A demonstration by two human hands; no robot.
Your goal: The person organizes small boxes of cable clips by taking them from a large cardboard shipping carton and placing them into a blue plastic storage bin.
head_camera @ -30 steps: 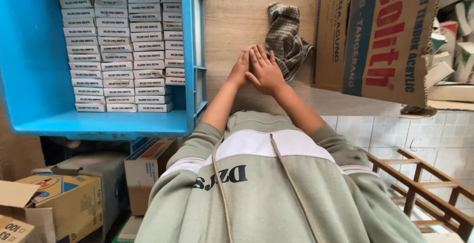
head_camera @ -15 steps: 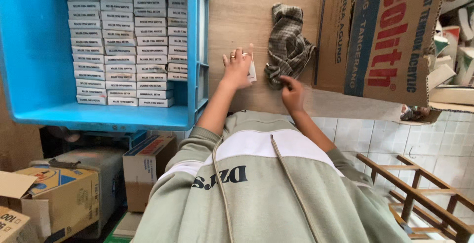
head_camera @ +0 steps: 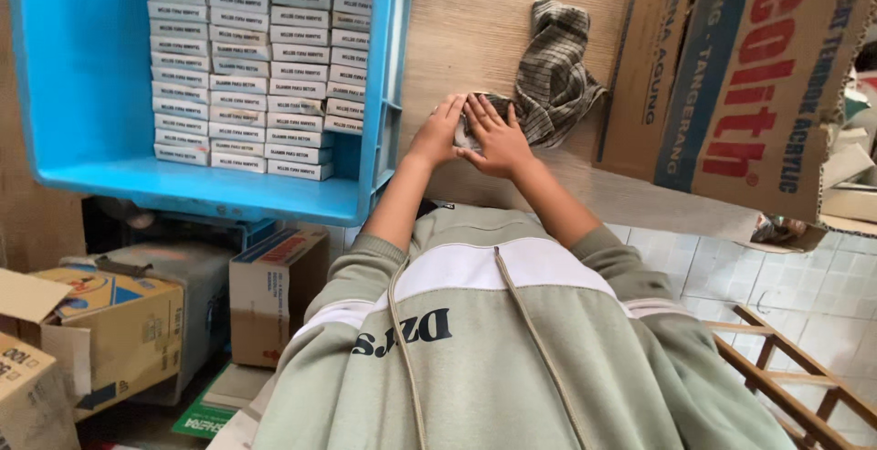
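My left hand point(head_camera: 437, 132) and my right hand point(head_camera: 498, 135) meet on the wooden table top point(head_camera: 475, 30), just right of the blue crate point(head_camera: 91, 94). A small white box point(head_camera: 463, 136) shows as a pale sliver between them; both hands close around it. My right hand's fingers are spread and lie partly over the edge of a crumpled checked cloth point(head_camera: 553, 71). The crate holds several neat rows of small white boxes point(head_camera: 256, 57).
A large printed cardboard box point(head_camera: 749, 75) stands at the right of the table. Below on the floor are several cardboard cartons point(head_camera: 274, 290), one of them yellow point(head_camera: 114, 331), plus a wooden frame point(head_camera: 795, 377) on white tiles.
Half a second ago my hands were apart, the left holding the small box and the right at the cloth. Now they have come together over the box.
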